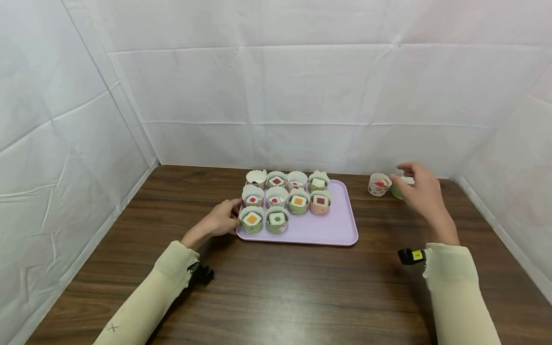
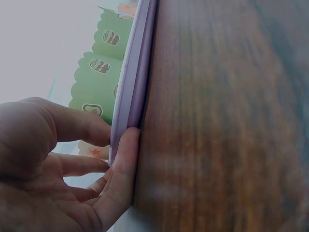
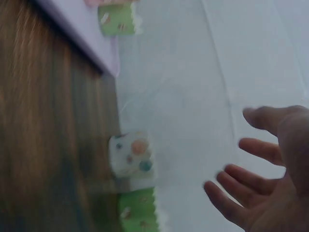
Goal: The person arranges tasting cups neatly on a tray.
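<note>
My left hand [image 1: 221, 219] grips the left rim of a lilac tray [image 1: 338, 223]; in the left wrist view, its fingers [image 2: 120, 169] lie on both sides of the rim. Rows of paper baking cups stand on the tray, several holding small square pieces with coloured centres, such as the green cup [image 1: 252, 220] in the front corner. At the right, my right hand [image 1: 424, 191] hovers with spread fingers, nothing in its grasp. Beneath and beside it are a white spotted cup [image 1: 378, 186] with something red inside and a green cup [image 3: 139, 210], partly hidden by the hand in the head view.
The dark wooden table [image 1: 280, 292] runs back to a white cloth wall [image 1: 310, 91], with more white cloth [image 1: 51, 143] at the left side. The right part of the tray is bare. Each sleeve carries a black wrist camera [image 1: 406, 256].
</note>
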{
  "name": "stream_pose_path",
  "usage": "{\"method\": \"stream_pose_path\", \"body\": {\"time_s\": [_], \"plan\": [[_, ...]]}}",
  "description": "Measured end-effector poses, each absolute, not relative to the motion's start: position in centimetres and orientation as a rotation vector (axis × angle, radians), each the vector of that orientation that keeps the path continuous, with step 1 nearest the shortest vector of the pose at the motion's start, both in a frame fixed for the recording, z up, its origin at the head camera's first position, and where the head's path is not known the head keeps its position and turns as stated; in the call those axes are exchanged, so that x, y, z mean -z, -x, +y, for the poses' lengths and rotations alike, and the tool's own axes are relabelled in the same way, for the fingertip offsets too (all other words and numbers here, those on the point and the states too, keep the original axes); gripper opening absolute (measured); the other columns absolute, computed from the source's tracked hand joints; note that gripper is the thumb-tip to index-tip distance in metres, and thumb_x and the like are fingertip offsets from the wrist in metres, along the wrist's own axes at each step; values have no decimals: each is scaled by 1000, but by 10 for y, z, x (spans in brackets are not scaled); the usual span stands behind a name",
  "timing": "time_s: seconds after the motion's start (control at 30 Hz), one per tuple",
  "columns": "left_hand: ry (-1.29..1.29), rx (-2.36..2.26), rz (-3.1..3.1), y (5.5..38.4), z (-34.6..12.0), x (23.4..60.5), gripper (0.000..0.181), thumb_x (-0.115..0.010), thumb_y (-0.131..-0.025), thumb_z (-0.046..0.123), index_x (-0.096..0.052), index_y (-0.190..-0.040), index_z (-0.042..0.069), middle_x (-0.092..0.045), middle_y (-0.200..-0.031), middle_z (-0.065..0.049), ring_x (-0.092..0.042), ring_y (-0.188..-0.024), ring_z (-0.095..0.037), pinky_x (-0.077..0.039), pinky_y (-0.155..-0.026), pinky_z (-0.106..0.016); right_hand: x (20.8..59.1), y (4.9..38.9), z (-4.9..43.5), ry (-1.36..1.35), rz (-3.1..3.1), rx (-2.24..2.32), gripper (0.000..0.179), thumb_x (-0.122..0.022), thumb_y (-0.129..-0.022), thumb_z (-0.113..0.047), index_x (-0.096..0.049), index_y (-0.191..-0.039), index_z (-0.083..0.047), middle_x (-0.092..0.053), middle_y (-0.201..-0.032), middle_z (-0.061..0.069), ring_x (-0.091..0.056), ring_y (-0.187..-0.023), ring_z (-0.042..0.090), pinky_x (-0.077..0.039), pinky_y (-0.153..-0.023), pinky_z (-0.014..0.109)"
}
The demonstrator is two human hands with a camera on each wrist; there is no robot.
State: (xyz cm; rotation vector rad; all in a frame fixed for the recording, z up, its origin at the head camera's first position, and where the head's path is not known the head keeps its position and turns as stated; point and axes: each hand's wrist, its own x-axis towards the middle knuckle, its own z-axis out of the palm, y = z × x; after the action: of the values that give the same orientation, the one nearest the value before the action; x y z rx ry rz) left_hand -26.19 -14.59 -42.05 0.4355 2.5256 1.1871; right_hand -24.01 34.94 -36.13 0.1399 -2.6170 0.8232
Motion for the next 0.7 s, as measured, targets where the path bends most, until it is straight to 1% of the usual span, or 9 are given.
{"method": "stream_pose_path", "body": {"time_s": [0.13, 0.23, 0.27, 0.3, 0.37, 0.5, 0.6, 0.7], "plan": [[-423, -1194, 2520, 262, -146, 420, 77, -57, -88, -6, -28, -159, -8, -51, -124, -28, -60, -93, -23, -66, -69, -29, 374, 244, 365, 60, -2539, -892, 51, -53, -106, -34, -55, -140, 4, -51, -139, 34, -50, -128, 51, -46, -102, 66], [-421, -1193, 2520, 262, -146, 419, 77, -57, -88, -6, -28, -159, -7, -51, -124, -28, -60, -93, -23, -66, -69, -29, 387, 248, 373, 191, -2532, -935, 52, -51, -105, -34, -56, -140, 4, -50, -137, 32, -48, -123, 47, -42, -98, 61], [-421, -1193, 2519, 261, -146, 419, 77, -57, -88, -6, -28, -159, -7, -51, -124, -28, -60, -93, -23, -66, -70, -29, 391, 249, 376, 221, -2549, -945, 53, -51, -105, -34, -55, -141, 4, -49, -136, 33, -47, -122, 47, -41, -97, 60], [-421, -1191, 2520, 261, -146, 419, 77, -57, -87, -6, -28, -159, -7, -51, -124, -28, -60, -93, -23, -66, -70, -29, 395, 250, 378, 242, -2573, -962, 55, -51, -105, -35, -54, -142, 4, -48, -138, 34, -47, -124, 48, -41, -98, 61], [-422, -1189, 2523, 261, -146, 419, 77, -57, -87, -6, -28, -159, -7, -51, -124, -28, -59, -94, -23, -66, -69, -29, 402, 251, 383, 275, -2630, -978, 58, -50, -105, -37, -50, -146, 5, -46, -144, 36, -46, -129, 51, -41, -102, 64], [-428, -1188, 2524, 261, -146, 420, 77, -57, -87, -6, -28, -159, -8, -51, -123, -28, -59, -94, -24, -66, -69, -29, 411, 251, 390, 282, -2735, -975, 64, -48, -106, -39, -43, -151, 6, -42, -149, 41, -44, -134, 56, -41, -106, 70], [-432, -1189, 2525, 262, -147, 420, 77, -57, -87, -6, -29, -159, -8, -51, -123, -28, -60, -93, -23, -66, -69, -29, 414, 250, 390, 267, -2797, -938, 64, -48, -107, -38, -42, -150, 8, -44, -147, 42, -46, -132, 56, -43, -105, 70], [-435, -1189, 2524, 262, -147, 421, 77, -57, -87, -6, -29, -159, -8, -51, -123, -28, -60, -91, -23, -66, -69, -29, 415, 249, 390, 256, -2843, -910, 62, -49, -107, -36, -43, -148, 9, -42, -148, 43, -45, -133, 57, -43, -106, 71]]}}
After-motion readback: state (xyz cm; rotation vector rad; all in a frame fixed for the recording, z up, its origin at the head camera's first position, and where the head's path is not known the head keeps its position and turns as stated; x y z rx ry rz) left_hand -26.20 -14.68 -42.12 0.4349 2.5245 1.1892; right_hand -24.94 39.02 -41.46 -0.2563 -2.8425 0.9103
